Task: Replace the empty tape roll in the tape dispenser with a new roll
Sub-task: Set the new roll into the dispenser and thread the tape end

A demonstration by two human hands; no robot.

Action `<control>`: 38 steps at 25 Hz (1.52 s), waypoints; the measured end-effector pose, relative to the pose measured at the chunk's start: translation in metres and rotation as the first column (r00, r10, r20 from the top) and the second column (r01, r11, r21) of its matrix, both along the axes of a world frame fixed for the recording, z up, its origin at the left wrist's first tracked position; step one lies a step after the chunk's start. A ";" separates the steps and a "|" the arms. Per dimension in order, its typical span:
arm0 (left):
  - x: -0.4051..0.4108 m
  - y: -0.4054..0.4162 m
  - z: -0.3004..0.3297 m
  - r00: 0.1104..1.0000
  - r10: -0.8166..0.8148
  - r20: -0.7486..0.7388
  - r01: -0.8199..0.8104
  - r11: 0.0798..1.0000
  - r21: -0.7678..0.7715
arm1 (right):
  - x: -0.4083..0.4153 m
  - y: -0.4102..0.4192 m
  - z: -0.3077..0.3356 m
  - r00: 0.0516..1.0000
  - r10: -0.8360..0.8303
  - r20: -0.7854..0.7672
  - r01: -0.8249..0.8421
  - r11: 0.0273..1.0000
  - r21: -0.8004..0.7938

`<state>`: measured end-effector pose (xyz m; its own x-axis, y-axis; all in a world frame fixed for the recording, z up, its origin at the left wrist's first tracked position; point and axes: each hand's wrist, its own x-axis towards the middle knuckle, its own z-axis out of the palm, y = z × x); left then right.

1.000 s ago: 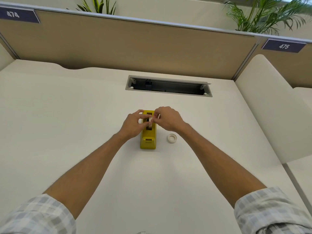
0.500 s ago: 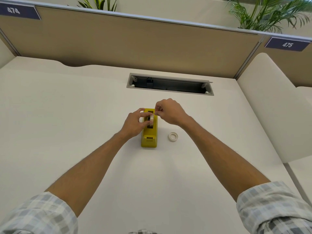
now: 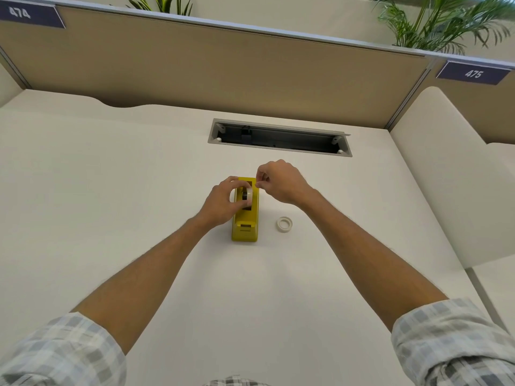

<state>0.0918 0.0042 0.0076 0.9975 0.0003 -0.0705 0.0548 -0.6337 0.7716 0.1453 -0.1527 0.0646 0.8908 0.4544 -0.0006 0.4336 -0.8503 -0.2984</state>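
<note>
One white roll of tape with a dark core (image 3: 248,195) sits between the left hand (image 3: 223,203) fingers, over the yellow plastic dispenser (image 3: 245,218). Right hand (image 3: 281,182) fingertips are pinched together just beside it. A small white empty ring (image 3: 284,224) lies apart on the cream desk (image 3: 111,190).

Bright, even light over my desk (image 3: 111,190), no glare.

Soft shadows sit just under my left hand (image 3: 223,203) and right hand (image 3: 280,182). Far past them the partition (image 3: 223,68) bows from the wide lens, and the plant (image 3: 446,20) beyond my right hand blurs.
</note>
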 end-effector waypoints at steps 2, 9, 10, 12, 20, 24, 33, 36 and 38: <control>-0.001 0.001 -0.002 1.000 -0.003 0.013 0.003 0.999 -0.053 | -0.002 -0.001 0.001 1.000 0.011 -0.008 -0.011 1.000 0.002; -0.008 0.011 -0.017 0.999 -0.046 0.018 0.048 0.996 -0.073 | -0.015 -0.005 0.001 0.999 0.048 -0.023 -0.047 0.998 0.030; -0.009 0.012 -0.018 0.998 -0.055 0.016 0.056 0.995 -0.080 | -0.017 -0.005 0.002 0.999 0.046 -0.024 -0.046 0.998 0.040; -0.009 0.013 -0.018 0.998 -0.063 0.017 0.064 0.995 -0.080 | -0.022 -0.005 0.001 0.999 0.042 -0.019 -0.041 0.998 0.054; -0.008 0.017 -0.022 0.994 -0.101 0.040 0.103 0.993 -0.054 | -0.052 -0.002 -0.009 0.998 0.029 0.061 -0.031 0.999 0.040; -0.007 0.017 -0.023 0.994 -0.098 0.039 0.099 0.994 -0.041 | -0.068 -0.003 -0.015 0.994 0.027 0.107 -0.031 0.999 0.037; -0.007 0.014 -0.026 0.996 -0.082 0.029 0.082 0.997 -0.004 | -0.094 0.002 -0.033 0.993 -0.022 0.119 0.013 0.997 0.073; -0.008 0.014 -0.027 0.996 -0.082 0.031 0.082 0.997 0.001 | -0.101 0.004 -0.037 0.991 -0.005 0.133 -0.002 0.999 0.049; -0.008 0.014 -0.027 0.996 -0.083 0.035 0.083 0.997 0.006 | -0.105 0.005 -0.038 0.990 -0.003 0.144 -0.004 0.999 0.049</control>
